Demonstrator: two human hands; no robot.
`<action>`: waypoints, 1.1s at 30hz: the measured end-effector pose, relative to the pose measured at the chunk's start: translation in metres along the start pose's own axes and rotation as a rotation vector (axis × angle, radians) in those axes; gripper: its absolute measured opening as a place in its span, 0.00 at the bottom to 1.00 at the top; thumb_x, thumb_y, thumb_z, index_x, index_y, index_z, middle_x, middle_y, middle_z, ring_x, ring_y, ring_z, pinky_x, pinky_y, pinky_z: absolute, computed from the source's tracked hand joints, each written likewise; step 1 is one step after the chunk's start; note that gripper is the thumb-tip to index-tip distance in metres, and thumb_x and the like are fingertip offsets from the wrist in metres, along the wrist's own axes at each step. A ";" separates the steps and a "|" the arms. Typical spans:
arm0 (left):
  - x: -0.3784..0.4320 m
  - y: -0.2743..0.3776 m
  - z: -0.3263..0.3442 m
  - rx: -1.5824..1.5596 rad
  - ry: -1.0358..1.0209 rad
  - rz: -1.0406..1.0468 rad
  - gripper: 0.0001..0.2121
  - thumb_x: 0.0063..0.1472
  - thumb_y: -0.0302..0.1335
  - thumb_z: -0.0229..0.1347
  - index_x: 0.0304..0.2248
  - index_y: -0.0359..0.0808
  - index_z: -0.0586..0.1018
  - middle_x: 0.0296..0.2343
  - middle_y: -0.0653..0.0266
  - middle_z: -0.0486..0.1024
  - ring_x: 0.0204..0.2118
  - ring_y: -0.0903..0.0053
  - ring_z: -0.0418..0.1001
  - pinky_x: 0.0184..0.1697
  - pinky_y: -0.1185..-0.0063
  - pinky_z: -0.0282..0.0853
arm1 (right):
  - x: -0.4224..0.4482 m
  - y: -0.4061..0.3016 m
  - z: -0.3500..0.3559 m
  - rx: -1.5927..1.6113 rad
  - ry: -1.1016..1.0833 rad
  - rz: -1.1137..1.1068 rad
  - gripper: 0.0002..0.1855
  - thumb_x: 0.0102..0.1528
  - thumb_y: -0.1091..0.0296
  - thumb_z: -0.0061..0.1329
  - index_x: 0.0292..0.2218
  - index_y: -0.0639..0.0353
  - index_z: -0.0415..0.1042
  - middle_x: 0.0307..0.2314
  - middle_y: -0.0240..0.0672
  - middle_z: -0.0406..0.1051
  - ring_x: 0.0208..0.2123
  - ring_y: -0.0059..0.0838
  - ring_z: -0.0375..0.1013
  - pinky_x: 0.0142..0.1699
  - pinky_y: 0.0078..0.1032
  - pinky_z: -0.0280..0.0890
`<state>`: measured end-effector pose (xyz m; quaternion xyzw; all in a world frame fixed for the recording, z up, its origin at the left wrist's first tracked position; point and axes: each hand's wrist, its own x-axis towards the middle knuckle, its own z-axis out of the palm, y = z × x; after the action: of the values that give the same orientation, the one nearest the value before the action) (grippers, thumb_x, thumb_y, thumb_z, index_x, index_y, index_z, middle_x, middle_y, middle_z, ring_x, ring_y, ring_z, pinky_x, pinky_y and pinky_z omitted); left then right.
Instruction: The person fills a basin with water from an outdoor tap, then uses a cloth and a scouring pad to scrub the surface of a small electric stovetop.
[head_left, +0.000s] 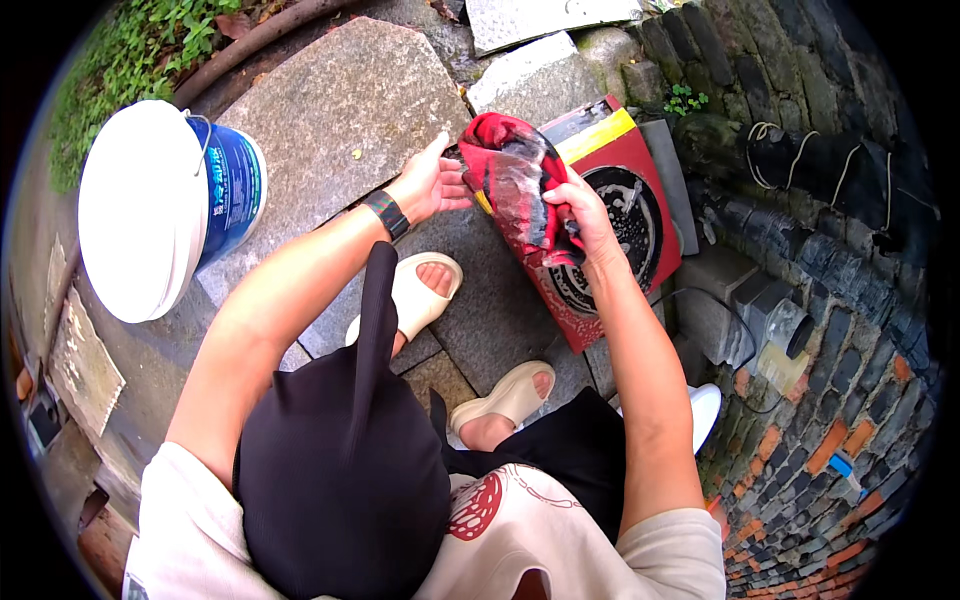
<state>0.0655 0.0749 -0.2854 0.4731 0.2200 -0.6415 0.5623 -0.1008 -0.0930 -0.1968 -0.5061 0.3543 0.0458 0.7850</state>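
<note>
My right hand (586, 214) grips a bunched red and black cloth (517, 176) that looks wet, with greyish suds on it. Beside the cloth, my left hand (429, 180) is spread with nothing in it, its fingertips close to the cloth's left edge; whether they touch, I cannot tell. Below the cloth a red flat panel (660, 217), perhaps part of an appliance, leans at a slant. It has a yellow strip (600, 137) and a black round ring (637, 202) spotted with white foam. The cloth hides part of the panel.
To the left stands a blue and white lidded bucket (232, 187) with a wire handle. Stone slabs (345, 105) pave the ground ahead. A brick wall (825, 420) rises at the right, with a dark cable (739, 322) near it. My sandalled feet (435, 289) are close to the panel.
</note>
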 end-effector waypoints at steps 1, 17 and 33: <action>0.002 0.002 0.000 0.007 -0.042 0.003 0.39 0.64 0.57 0.41 0.56 0.23 0.59 0.47 0.42 0.68 0.50 0.53 0.69 0.56 0.59 0.65 | 0.001 0.004 -0.003 0.050 0.007 -0.002 0.30 0.47 0.72 0.44 0.54 0.62 0.67 0.38 0.30 0.74 0.35 0.19 0.73 0.39 0.11 0.65; -0.042 0.022 0.068 0.264 -0.267 0.367 0.13 0.62 0.29 0.57 0.43 0.30 0.77 0.36 0.63 0.79 0.37 0.80 0.77 0.42 0.79 0.74 | -0.020 -0.035 -0.039 0.145 0.098 0.042 0.23 0.57 0.66 0.47 0.53 0.64 0.67 0.41 0.36 0.74 0.42 0.26 0.75 0.49 0.23 0.68; 0.010 0.005 0.063 0.444 0.072 0.357 0.25 0.65 0.47 0.46 0.48 0.30 0.69 0.44 0.52 0.71 0.45 0.70 0.71 0.45 0.72 0.70 | 0.071 -0.041 -0.045 -1.040 0.389 -0.761 0.25 0.46 0.64 0.60 0.46 0.63 0.74 0.50 0.46 0.67 0.51 0.37 0.69 0.55 0.30 0.63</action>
<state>0.0484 0.0168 -0.2636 0.6382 0.0072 -0.5478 0.5409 -0.0531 -0.1706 -0.2189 -0.9069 0.2180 -0.1613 0.3226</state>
